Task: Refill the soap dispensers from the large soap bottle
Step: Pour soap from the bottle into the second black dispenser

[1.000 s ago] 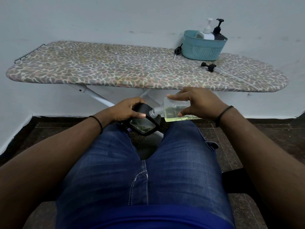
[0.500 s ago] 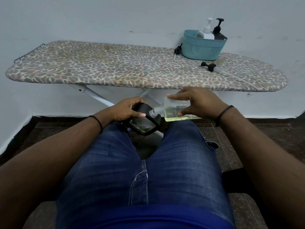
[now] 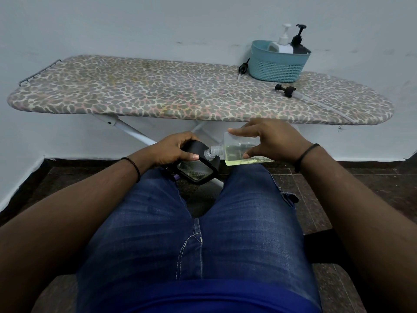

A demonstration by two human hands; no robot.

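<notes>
Holding the same pose as half a second ago and a second ago: no visible shift in either hand, either bottle, or anything on the board.

Gripping a dark dispenser bottle [image 3: 196, 169] in the left hand [image 3: 172, 149], fingers curled closed around its upper side, thumb pressing flat along its face, above the left knee. Clasping a clear soap bottle [image 3: 234, 151] in the right hand [image 3: 273, 140], fingers closed over its top and thumb under its near side, bottle tipped nearly horizontal with its uncapped threaded neck pointing left and touching the dark bottle's shoulder. Showing pale yellow liquid pooling along the clear bottle's lower side; whether any is flowing cannot be told. Showing a glossy window with liquid behind it on the dark bottle's near face.

Sitting in blue jeans [image 3: 196, 233] before an ironing board [image 3: 140, 91] with a leopard-print cover, both bottles hanging below and in front of its near edge. Standing at the board's far right: a teal basket [image 3: 278, 66] containing a white pump dispenser [image 3: 282, 42] and a black pump dispenser [image 3: 299, 42]. Lying just left of the basket, a black pump head [image 3: 243, 68]; lying in front of it, another pump head with tube [image 3: 286, 90]. Backing everything, a pale wall [image 3: 135, 26] above a dark tiled floor [image 3: 372, 177].
</notes>
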